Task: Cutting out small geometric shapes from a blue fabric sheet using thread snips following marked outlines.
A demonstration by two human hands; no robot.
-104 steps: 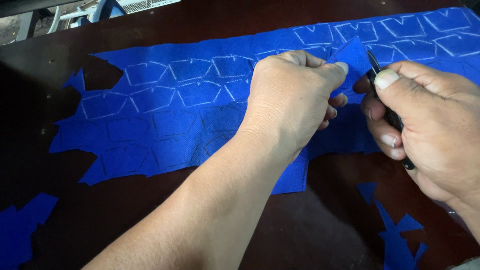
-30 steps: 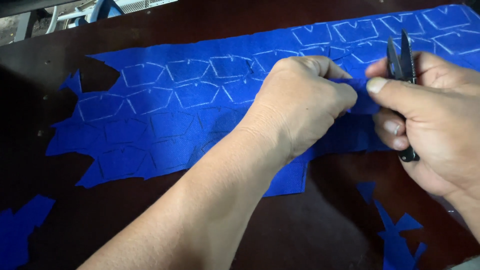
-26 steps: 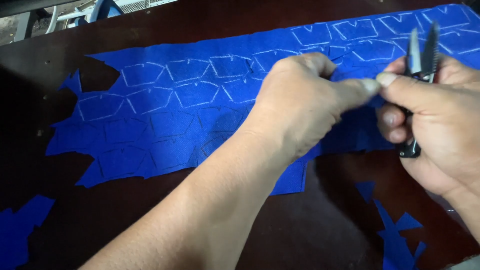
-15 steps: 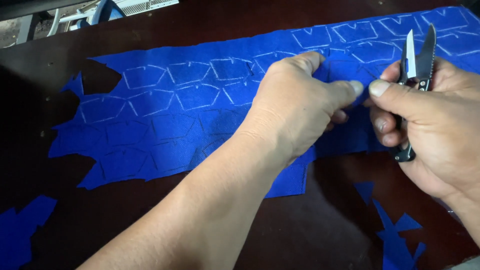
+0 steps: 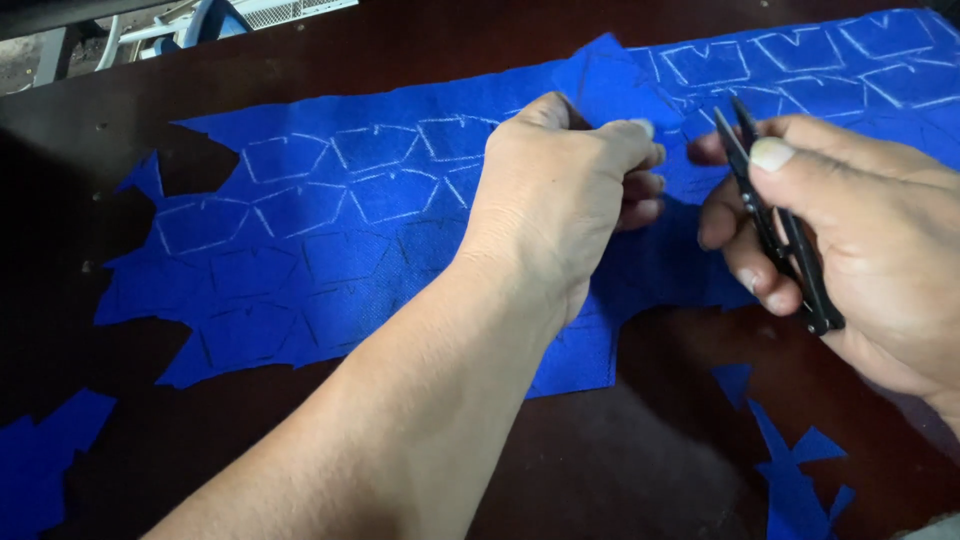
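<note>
With the left hand (image 5: 560, 190) pinching the blue cloth (image 5: 330, 250) on the tabletop (image 5: 300, 60) and the right hand (image 5: 850, 240) gripping near-shut snips (image 5: 775, 225), cutting cleanly likely means keeping the cloth taut and following the chalk lines.

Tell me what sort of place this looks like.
Probably a small sewing or craft workshop. A blue fabric sheet chalked with repeated pattern outlines lies on a dark wooden table, the right hand holds thread snips, and cut blue scraps lie nearby.
</note>
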